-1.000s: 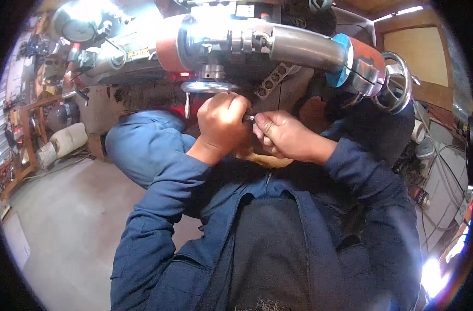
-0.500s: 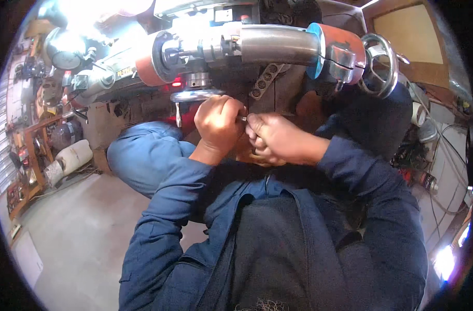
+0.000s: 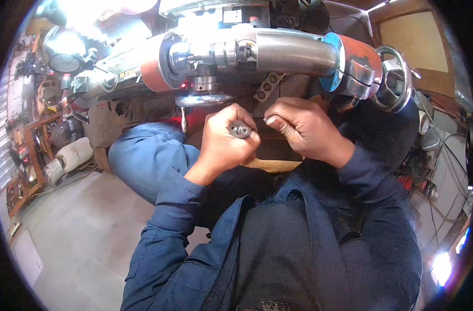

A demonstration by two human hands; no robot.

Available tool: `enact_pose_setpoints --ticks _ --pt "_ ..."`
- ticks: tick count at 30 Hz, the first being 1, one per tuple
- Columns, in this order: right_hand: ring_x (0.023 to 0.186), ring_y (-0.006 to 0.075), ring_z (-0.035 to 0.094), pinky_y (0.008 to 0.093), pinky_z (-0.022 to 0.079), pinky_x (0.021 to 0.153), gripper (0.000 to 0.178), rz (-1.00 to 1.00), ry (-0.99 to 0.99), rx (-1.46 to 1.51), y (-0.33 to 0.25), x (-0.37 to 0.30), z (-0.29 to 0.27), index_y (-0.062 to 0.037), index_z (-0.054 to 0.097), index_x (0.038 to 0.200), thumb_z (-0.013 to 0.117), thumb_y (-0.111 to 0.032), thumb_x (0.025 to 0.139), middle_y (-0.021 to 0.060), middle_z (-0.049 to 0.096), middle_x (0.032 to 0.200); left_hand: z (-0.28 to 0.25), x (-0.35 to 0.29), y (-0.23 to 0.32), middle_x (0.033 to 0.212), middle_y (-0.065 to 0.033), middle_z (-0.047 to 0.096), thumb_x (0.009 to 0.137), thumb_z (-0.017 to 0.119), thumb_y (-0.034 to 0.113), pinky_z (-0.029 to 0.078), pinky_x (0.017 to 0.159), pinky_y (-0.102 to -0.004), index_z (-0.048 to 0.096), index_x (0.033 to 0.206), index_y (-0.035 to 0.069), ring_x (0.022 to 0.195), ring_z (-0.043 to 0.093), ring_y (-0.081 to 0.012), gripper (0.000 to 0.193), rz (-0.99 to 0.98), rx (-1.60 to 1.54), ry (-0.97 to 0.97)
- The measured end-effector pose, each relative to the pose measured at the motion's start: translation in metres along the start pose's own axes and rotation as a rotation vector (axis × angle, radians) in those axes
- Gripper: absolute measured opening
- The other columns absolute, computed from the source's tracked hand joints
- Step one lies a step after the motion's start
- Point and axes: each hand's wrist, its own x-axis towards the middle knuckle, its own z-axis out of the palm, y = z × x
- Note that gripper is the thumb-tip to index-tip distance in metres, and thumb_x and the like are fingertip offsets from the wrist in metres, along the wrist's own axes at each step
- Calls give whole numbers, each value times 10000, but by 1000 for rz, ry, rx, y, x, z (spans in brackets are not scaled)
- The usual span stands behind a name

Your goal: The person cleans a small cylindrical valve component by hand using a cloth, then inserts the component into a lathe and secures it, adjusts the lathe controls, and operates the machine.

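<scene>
- Left hand (image 3: 223, 142) is curling into a closed fist around one short grey metal cylinder (image 3: 240, 129); the round end is poking out between thumb and forefinger, facing the camera.
- Right hand (image 3: 301, 129) is sitting just beside it, fingers bent in, thumb and forefinger pinching one small bright metal bit (image 3: 268, 120). Too small to tell what kind of part it is.
- The two hands are close but not touching; the cylinder is sitting between them, below the machine.
- Directly above the left hand: one chrome handwheel (image 3: 203, 99) with one thin handle hanging down.
- Above that, one horizontal steel tube (image 3: 296, 52) is running across, with one orange flange (image 3: 153, 67) on its left end and one orange-and-blue clamp (image 3: 358, 59) on its right.
- One spoked grey handwheel (image 3: 394, 78) is sitting at the far right end.
- One round gauge dial (image 3: 63, 49) is showing upper left, washed out by glare.
- Versus a second ago: both hands were pressed together up at the chrome handwheel; now they are lower and apart, with the cylinder out in view.
</scene>
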Motion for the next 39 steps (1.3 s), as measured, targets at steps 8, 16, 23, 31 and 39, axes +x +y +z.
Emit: enact_pose_setpoints --ticks 8,16,23,31,39 --pt "756 326 634 388 494 669 169 -43 -9 67 -4 2 -5 -12 635 958 630 -179 977 151 606 816 -6 0 7 697 -30 639 760 782 46 476 577 -257 614 800 34 638 593 -76 172 108 -110 2" --pt "690 276 602 400 457 586 167 -264 59 -315 -22 5 -2 -80 657 907 747 -160 792 72 558 753 -8 -3 2 703 -101 647 727 750 25 503 578 -298 643 831 27 614 643 -165 149 157 107 -64" --pt "691 222 589 362 460 569 206 -338 49 -432 -16 4 3 -122 648 887 753 -208 731 31 531 753 -6 -3 5 748 -161 659 666 789 79 539 615 -410 634 822 41 704 679 -359 223 208 320 -66" --pt "725 232 626 381 514 620 72 -221 -72 -601 -1 -3 26 -132 590 835 634 -189 840 36 594 763 -3 0 -6 725 -124 650 644 762 130 537 611 -440 609 772 94 684 662 -352 202 285 663 27" --pt "606 79 451 263 391 546 425 178 -283 696 -13 8 9 -58 582 870 445 -396 1088 -32 483 699 -7 11 -13 710 -107 663 704 736 34 524 596 -342 646 766 61 628 665 -240 112 306 385 342"
